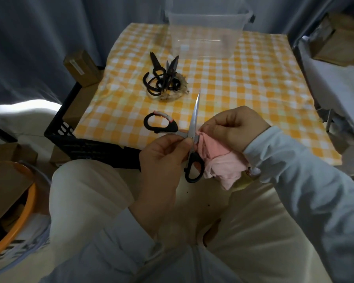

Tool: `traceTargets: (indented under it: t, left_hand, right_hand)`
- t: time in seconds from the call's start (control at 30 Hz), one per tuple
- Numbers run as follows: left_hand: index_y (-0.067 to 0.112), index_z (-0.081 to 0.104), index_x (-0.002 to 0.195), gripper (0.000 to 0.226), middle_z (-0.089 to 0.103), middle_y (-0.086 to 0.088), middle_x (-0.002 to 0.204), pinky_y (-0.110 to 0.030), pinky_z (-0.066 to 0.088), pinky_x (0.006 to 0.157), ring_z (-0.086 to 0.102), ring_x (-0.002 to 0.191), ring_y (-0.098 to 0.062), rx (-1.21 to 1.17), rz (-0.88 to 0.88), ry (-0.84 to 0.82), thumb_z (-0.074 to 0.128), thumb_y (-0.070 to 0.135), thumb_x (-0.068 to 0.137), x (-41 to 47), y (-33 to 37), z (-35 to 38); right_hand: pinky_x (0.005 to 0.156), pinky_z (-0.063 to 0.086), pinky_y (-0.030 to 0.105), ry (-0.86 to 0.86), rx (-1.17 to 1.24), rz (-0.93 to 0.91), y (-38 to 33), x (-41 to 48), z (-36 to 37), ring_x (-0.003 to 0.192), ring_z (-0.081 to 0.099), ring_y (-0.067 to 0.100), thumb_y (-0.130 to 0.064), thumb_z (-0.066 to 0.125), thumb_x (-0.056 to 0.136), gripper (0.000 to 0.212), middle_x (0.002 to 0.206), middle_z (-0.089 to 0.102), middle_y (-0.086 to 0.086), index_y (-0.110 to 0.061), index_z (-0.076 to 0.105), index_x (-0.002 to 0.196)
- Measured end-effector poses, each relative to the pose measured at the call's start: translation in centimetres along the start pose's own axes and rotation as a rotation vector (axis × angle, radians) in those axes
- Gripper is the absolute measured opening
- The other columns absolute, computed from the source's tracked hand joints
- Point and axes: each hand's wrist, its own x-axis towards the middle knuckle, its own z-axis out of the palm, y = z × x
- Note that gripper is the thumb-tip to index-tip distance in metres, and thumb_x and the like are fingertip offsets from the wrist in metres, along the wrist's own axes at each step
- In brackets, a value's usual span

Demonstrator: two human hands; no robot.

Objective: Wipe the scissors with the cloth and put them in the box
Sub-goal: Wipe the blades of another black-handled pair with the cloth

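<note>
A person's left hand (161, 158) is gripping open scissors (193, 127) while the right hand (235, 127), clutching a pink cloth (219, 160), is wiping near the pivot. The clear box (206, 31) is sitting empty, and more scissors (164, 76) are waiting on the table.

One pair of open scissors (189, 139) is held; a heap of dark scissors (161, 78), number unclear, lies on the counter (253, 88). One pink cloth (219, 160), one clear box (206, 27).

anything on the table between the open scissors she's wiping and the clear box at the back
Nothing blocks it. The pile of dark scissors lies left of the straight line from the open scissors to the clear box; bare checked cloth lies between.
</note>
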Motion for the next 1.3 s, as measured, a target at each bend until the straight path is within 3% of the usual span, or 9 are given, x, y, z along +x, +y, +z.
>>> traceTargets:
  t: [0.07, 0.2, 0.3, 0.43, 0.5, 0.7, 0.97, 1.07, 1.3]
  left_hand:
    - [0.012, 0.068, 0.068, 0.02, 0.07, -0.001, 0.065, -0.027, 0.057, 0.069, 0.065, 0.067, -0.016, 0.013, 0.016, -0.011, 0.064, 0.0, 0.084, -0.1, 0.1, 0.0]
    - [0.015, 0.068, 0.065, 0.024, 0.069, 0.001, 0.063, -0.03, 0.056, 0.068, 0.063, 0.065, -0.016, 0.032, 0.032, -0.002, 0.065, 0.0, 0.083, 0.0, 0.1, -0.3]
    - [0.016, 0.068, 0.064, 0.025, 0.069, 0.001, 0.062, -0.028, 0.056, 0.066, 0.063, 0.064, -0.016, 0.031, 0.035, -0.007, 0.066, -0.001, 0.082, 0.1, 0.0, -0.4]
    - [0.013, 0.068, 0.068, 0.019, 0.068, 0.002, 0.062, -0.024, 0.056, 0.064, 0.062, 0.063, -0.014, 0.056, 0.049, -0.022, 0.066, 0.0, 0.082, 0.1, 0.0, -0.4]
    - [0.013, 0.068, 0.067, 0.021, 0.068, 0.004, 0.06, -0.021, 0.055, 0.061, 0.062, 0.06, -0.01, 0.06, 0.047, -0.027, 0.066, -0.001, 0.082, 0.1, 0.0, -0.3]
    - [0.016, 0.068, 0.066, 0.027, 0.068, 0.007, 0.059, -0.016, 0.053, 0.06, 0.063, 0.059, -0.005, 0.08, 0.06, -0.046, 0.064, -0.004, 0.083, -0.1, 0.1, -0.3]
    - [0.018, 0.072, 0.057, 0.032, 0.069, 0.0, 0.061, -0.027, 0.056, 0.066, 0.064, 0.062, -0.015, 0.004, -0.015, -0.067, 0.065, -0.004, 0.08, 0.2, 0.2, -0.2]
    - [0.012, 0.069, 0.065, 0.024, 0.069, 0.002, 0.06, -0.022, 0.057, 0.065, 0.065, 0.06, -0.011, -0.009, -0.008, -0.06, 0.065, -0.006, 0.079, 0.2, 0.2, -0.2]
    - [0.02, 0.071, 0.055, 0.037, 0.069, 0.003, 0.06, -0.02, 0.055, 0.062, 0.064, 0.059, -0.009, -0.018, 0.026, -0.074, 0.064, -0.005, 0.081, 0.4, 0.2, -0.3]
  right_hand:
    - [0.071, 0.051, 0.018, -0.093, 0.112, 0.056, -0.1, -0.1, -0.4, 0.068, 0.062, 0.0, -0.014, 0.063, 0.085, 0.011, 0.067, 0.068, -0.012, -0.018, 0.073, 0.083]
    - [0.07, 0.055, 0.018, -0.347, 0.109, 0.043, -0.1, -0.1, -2.0, 0.076, 0.067, 0.005, 0.003, 0.066, 0.078, 0.034, 0.088, 0.072, -0.003, -0.015, 0.067, 0.106]
    - [0.074, 0.056, 0.02, -0.288, 0.133, 0.026, 0.3, -0.1, -2.2, 0.081, 0.069, 0.008, -0.003, 0.076, 0.061, 0.044, 0.089, 0.073, -0.004, -0.017, 0.067, 0.102]
    - [0.055, 0.054, 0.016, -0.16, 0.182, 0.013, 0.2, -0.1, -1.4, 0.059, 0.066, 0.004, -0.01, 0.077, 0.061, 0.02, 0.063, 0.071, -0.008, -0.016, 0.071, 0.079]
    - [0.056, 0.054, 0.016, -0.126, 0.183, 0.015, 0.2, 0.1, -0.9, 0.058, 0.066, 0.003, -0.01, 0.078, 0.062, 0.017, 0.059, 0.069, -0.009, -0.015, 0.071, 0.077]
    - [0.07, 0.058, 0.029, -0.112, 0.177, 0.023, 0.1, 0.2, 0.4, 0.069, 0.067, 0.014, -0.008, 0.075, 0.071, 0.009, 0.075, 0.072, 0.003, -0.01, 0.072, 0.079]
    - [0.075, 0.057, 0.036, -0.091, 0.144, 0.068, 0.0, 0.0, -0.3, 0.068, 0.064, 0.017, -0.007, 0.077, 0.069, 0.007, 0.074, 0.07, 0.01, -0.007, 0.071, 0.074]
    - [0.075, 0.056, 0.037, -0.091, 0.137, 0.06, 0.1, -0.1, -0.5, 0.067, 0.064, 0.018, -0.006, 0.077, 0.068, 0.007, 0.074, 0.07, 0.013, -0.008, 0.071, 0.072]
    - [0.065, 0.054, 0.027, -0.064, 0.125, 0.019, 0.1, 0.4, 0.0, 0.061, 0.06, 0.01, -0.007, 0.076, 0.071, 0.008, 0.067, 0.067, 0.008, -0.011, 0.069, 0.068]
